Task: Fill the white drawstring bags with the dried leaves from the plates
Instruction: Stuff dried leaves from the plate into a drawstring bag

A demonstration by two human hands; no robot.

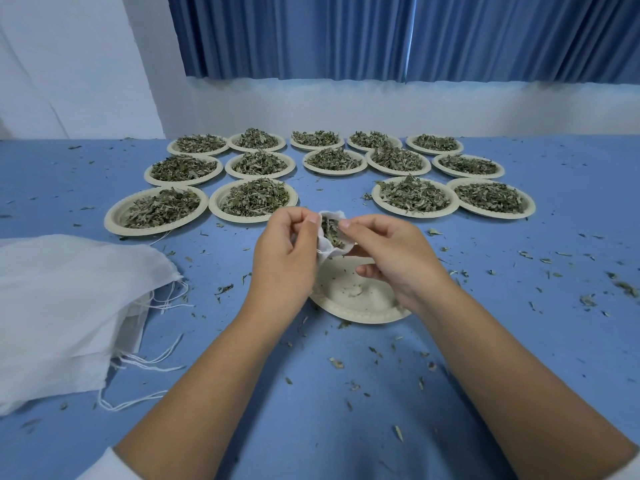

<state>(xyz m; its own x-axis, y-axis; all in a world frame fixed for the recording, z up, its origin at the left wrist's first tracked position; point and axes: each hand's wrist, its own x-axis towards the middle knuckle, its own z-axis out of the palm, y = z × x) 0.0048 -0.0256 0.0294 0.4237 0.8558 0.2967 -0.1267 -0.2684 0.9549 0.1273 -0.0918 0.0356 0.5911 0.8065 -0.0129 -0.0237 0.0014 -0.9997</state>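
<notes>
— Holding what, in the left hand [287, 251]?
— Pinching one edge of the mouth of the white drawstring bag [325, 247]; gripping the opposite edge with the right hand [388, 251].
— And inside?
— Packed with dried leaves [331, 232], held open just above a nearly bare plate [356, 301].
— Elsewhere on the tabletop [311, 410]?
— Rows of heaped plates [254, 199] beyond, spare bags [69, 299] piled at left, leaf crumbs [336, 363] scattered all over.

A plain hand-packing workroom: blue-covered table [519, 341], rows of leaf-heaped plates [112, 221], stacked white bags [69, 299], blue curtains [346, 36].
</notes>
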